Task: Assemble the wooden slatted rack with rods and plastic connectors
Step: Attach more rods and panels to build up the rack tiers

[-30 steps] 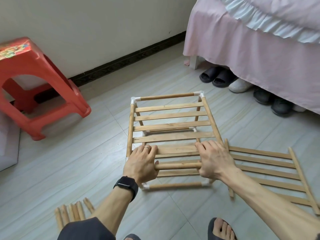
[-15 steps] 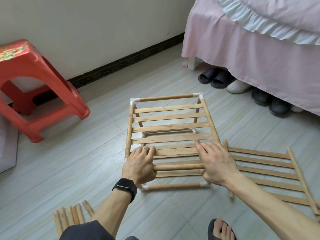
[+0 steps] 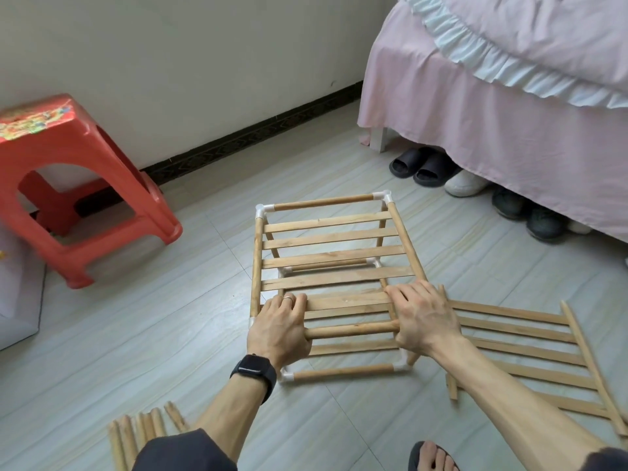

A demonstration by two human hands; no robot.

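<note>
two hands are clamping the near top rod (image 3: 350, 329) of the wooden slatted rack (image 3: 328, 240), which is standing on the tiled floor (image 3: 170, 334) in front of the person; the left hand (image 3: 278, 331) and right hand (image 3: 424, 321) are each covering one end, fingers (image 3: 296, 305) lying together over the nearest slat (image 3: 346, 302), thumbs seemingly hooking under the rod. the rack is probably handling light yet loose at its white plastic connectors (image 3: 385, 197), so holding near the corners is looking safest.

1. Pale tiled floor (image 3: 170, 334), under everything.
2. Mid-floor: part-built rack (image 3: 333, 239), standing on white corner connectors (image 3: 286, 376).
3. Just right, flat: loose slatted panel (image 3: 526, 345).
4. Near left: loose rods (image 3: 136, 433), bundled.
5. Far left: red stool (image 3: 68, 164); beneath the bed (image 3: 509, 130) edge, shoes (image 3: 421, 164).
</note>
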